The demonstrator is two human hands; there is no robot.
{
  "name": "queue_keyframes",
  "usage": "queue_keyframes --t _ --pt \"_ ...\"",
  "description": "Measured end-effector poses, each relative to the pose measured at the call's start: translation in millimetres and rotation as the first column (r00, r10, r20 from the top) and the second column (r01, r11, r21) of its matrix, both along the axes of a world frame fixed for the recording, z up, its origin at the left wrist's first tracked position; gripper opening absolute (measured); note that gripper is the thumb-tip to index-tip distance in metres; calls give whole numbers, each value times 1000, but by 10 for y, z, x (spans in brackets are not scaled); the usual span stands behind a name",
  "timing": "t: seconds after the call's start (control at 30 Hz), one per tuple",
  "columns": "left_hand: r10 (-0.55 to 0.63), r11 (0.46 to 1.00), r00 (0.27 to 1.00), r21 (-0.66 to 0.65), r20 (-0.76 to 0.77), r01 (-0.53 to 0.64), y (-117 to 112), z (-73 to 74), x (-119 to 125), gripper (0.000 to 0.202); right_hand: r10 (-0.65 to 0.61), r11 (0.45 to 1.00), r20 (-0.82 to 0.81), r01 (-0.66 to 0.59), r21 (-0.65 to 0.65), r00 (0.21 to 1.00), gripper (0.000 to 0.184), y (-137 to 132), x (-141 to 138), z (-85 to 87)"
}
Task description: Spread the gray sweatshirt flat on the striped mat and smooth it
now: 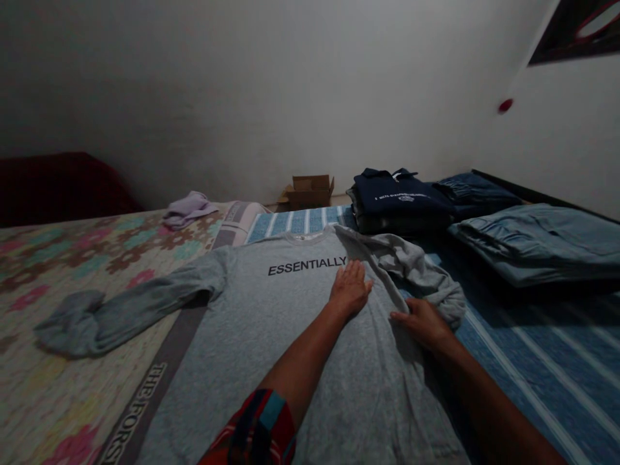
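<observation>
Bed (527, 368), blue-striped and floral covers.
Grey long-sleeved fabric shirt (261, 323), black-lettered: mid-bed, collar (306, 237) toward far edge; could crease if its bunched sleeve (426, 268) drags.
Left hand (351, 290): palm-down on chest, fingers extended, thumb apart.
Right hand (427, 325): thumb and fingers pinching side fabric.

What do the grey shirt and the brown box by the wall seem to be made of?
The grey shirt looks like soft knit, perhaps cotton or a blend: matt, faintly mottled, and bunching in loose folds. The brown box is probably cardboard: plain, dull-surfaced, with thin, stiff-looking panels at its open top.
</observation>
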State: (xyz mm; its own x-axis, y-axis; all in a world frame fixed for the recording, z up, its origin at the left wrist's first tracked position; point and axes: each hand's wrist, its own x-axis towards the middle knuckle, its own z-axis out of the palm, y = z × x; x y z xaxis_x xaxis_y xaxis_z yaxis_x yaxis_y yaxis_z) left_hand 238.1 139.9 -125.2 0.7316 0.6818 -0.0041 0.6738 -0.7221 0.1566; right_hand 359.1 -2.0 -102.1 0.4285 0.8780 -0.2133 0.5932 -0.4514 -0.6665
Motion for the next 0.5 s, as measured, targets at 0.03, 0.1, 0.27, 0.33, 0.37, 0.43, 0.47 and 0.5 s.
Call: queue_keyframes --t 0.03,0.1,0.27,0.33,0.37,0.43,0.47,0.5 --pt "0 1000 1000 -2 4 0 -17 -5 7 60 -6 1000 -8 6 6 1000 16 -20 2 -9" --pt "-1 1000 1000 5 13 1 -45 -15 19 61 -32 999 -6 32 23 999 15 -49 14 -17" --pt "3 1000 1000 -12 3 -3 -122 9 31 60 -73 996 -15 73 43 997 18 -112 44 -12" --pt "-9 1000 1000 -23 0 9 -194 31 34 60 -59 998 -60 61 31 996 21 -176 41 -12" --pt "-21 999 1000 -26 1 21 -242 41 36 60 -51 998 -87 54 28 995 21 -221 35 -12" --pt "-43 999 999 -33 6 44 -357 55 38 59 -45 999 -131 49 25 990 22 -334 12 -8" --pt "-54 998 999 -37 10 54 -420 59 39 59 -45 999 -148 49 24 988 23 -398 -4 -4" --pt "-63 997 998 -40 13 63 -483 61 40 59 -47 998 -159 51 23 986 24 -465 -25 2"
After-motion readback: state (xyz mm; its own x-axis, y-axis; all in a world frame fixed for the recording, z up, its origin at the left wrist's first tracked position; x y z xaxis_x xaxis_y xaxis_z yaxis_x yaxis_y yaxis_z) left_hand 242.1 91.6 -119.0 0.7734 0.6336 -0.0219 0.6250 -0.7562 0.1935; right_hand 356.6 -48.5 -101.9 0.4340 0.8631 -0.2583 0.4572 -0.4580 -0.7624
